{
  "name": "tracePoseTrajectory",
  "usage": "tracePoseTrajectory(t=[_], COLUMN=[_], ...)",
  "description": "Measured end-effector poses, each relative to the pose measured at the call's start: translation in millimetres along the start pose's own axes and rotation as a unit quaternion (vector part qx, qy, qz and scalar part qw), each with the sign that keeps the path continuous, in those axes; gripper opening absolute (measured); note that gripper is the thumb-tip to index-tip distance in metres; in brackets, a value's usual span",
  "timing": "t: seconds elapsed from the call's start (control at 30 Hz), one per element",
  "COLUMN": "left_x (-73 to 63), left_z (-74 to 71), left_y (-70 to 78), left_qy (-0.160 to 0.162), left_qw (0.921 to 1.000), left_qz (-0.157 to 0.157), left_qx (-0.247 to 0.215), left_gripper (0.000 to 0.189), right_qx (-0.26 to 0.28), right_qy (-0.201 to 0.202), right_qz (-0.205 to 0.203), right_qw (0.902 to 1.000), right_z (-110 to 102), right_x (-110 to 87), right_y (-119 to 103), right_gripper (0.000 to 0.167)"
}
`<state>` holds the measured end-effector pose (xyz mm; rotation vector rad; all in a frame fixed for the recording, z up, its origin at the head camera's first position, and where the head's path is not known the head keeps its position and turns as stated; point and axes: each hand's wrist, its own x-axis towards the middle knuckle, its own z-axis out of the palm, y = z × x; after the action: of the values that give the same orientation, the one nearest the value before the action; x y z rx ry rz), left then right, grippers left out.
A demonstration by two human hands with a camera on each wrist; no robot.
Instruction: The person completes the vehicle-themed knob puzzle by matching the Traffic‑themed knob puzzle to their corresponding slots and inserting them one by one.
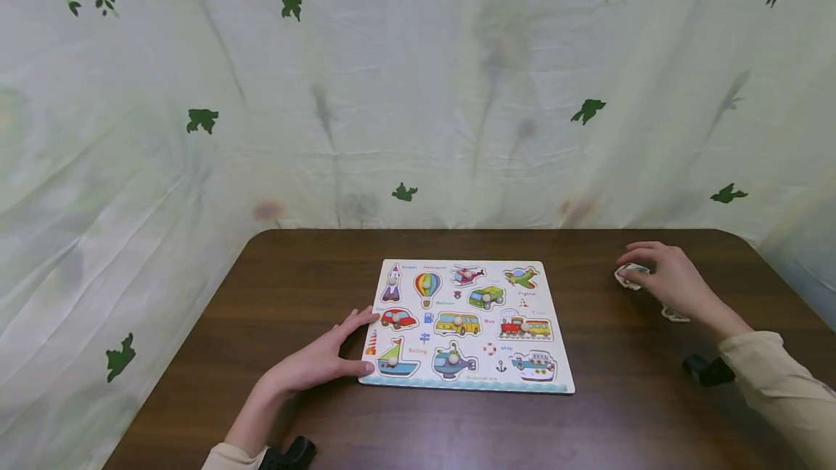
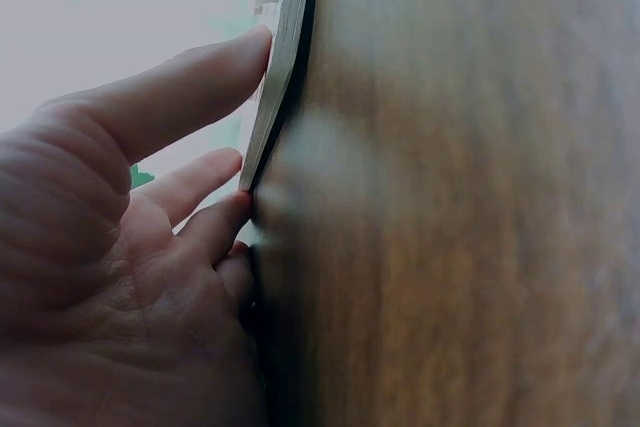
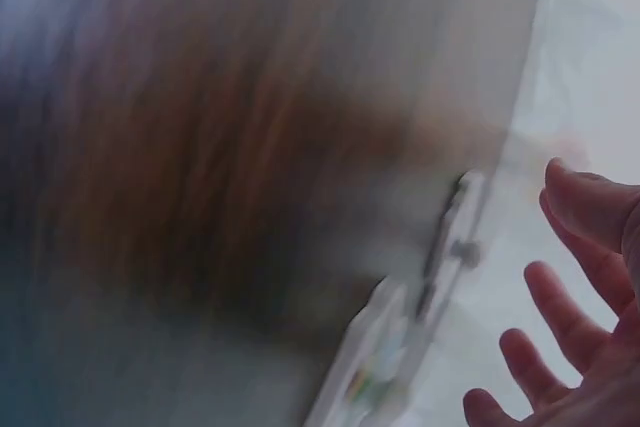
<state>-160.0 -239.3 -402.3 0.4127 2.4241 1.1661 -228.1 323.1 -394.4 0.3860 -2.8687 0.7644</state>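
Note:
A white wooden knob puzzle board [image 1: 483,383], printed with vehicles, lies on the brown table. Along its left edge rests my left hand [image 1: 323,354], fingers extended; in the left wrist view the thumb [image 2: 215,77] and fingertips touch the board's side. My right hand [image 1: 673,283] hovers by a loose puzzle piece [image 1: 628,276] at the table's far right. In the right wrist view its fingers [image 3: 560,312] are spread and apart from two knobbed pieces. The nearer piece [image 3: 365,367] lies below the hand, and a second piece [image 1: 674,315] is partly hidden by it in the head view.
Several puzzle pieces with knobs, such as the bus [image 1: 457,323] and the red car [image 1: 398,318], sit on the board. Behind the table [image 1: 313,260] hangs a pale curtain [image 1: 418,93] with green leaf prints. Each wrist wears a black camera strap.

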Motion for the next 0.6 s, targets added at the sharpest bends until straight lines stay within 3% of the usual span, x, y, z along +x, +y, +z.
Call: tracePoseTrajectory(t=[0.37, 0.6], left_x=[-0.3, 0.4], left_z=[0.0, -0.1], left_y=[-0.5, -1.1], left_qy=[0.000, 0.001], left_qw=[1.0000, 1.0000], left_qz=[-0.001, -0.007], left_qx=[0.001, 0.002], left_gripper=[0.078, 0.078], right_qx=[-0.008, -0.028], right_qy=[-0.037, -0.026], right_qz=[0.029, 0.035], right_qw=[0.9988, 0.9986], right_z=[-4, -4], right_x=[4.0, 5.5], right_y=[23, 26], right_gripper=[0.035, 0.032])
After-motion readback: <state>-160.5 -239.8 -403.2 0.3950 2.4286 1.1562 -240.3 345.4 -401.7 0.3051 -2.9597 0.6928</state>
